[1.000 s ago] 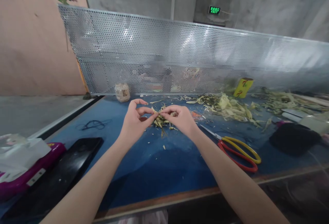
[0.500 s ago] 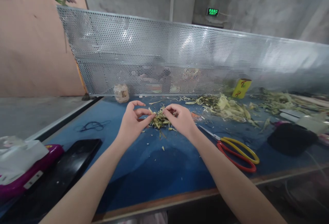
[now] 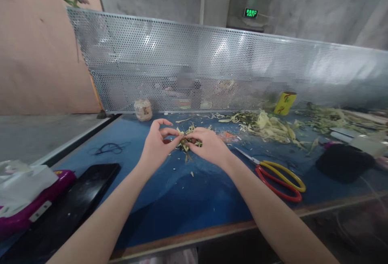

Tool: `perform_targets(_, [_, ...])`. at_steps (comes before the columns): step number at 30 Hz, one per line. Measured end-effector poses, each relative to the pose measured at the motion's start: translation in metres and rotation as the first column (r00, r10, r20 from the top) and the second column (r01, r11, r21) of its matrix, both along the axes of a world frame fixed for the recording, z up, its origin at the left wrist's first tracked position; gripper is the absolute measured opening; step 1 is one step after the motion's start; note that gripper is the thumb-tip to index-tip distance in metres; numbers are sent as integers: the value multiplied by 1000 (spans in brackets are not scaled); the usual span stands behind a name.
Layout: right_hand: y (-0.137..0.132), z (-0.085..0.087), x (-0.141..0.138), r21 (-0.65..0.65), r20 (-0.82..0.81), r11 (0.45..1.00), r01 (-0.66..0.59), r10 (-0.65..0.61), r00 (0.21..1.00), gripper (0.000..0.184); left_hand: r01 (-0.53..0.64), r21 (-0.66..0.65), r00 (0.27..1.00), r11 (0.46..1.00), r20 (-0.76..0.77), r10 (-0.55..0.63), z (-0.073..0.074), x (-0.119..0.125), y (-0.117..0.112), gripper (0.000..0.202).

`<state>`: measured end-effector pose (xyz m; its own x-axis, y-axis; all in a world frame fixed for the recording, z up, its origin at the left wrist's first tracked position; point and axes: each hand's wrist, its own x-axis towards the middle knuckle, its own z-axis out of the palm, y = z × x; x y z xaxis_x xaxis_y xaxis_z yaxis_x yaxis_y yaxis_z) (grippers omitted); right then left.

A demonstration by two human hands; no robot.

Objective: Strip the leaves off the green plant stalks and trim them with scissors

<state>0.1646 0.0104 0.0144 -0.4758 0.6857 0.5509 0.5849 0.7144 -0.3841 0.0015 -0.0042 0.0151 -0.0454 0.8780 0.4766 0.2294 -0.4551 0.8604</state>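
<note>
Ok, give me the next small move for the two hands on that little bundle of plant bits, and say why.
Probably tighten the left hand's pinch on the bundle of plant bits while the right hand gathers in its stray ends. Both hands meet on it just above the blue table, ends stick out loosely, and fallen scraps lie below.

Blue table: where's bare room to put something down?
Bare: the table near its front edge, from the black slab to the scissors; also between the left hand and the cord. Crowded: scraps pinched between it and the right hand; husks far right.
</note>
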Motion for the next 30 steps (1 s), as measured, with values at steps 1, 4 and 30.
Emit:
perform_targets(1, [0, 0, 0, -12, 7, 1000, -9, 9, 1000, 18, -2, 0, 1000, 1000, -5, 2, 0, 0, 0, 41])
perform_targets(4, [2, -1, 0, -14, 1, 999, -42, 42, 999, 15, -11, 16, 999, 1000, -31, 12, -2, 0, 2, 41])
perform_targets(30, [10, -7, -4, -365, -282, 919, -149, 44, 958, 10, -102, 109, 957, 989, -260, 127, -7, -6, 4, 33])
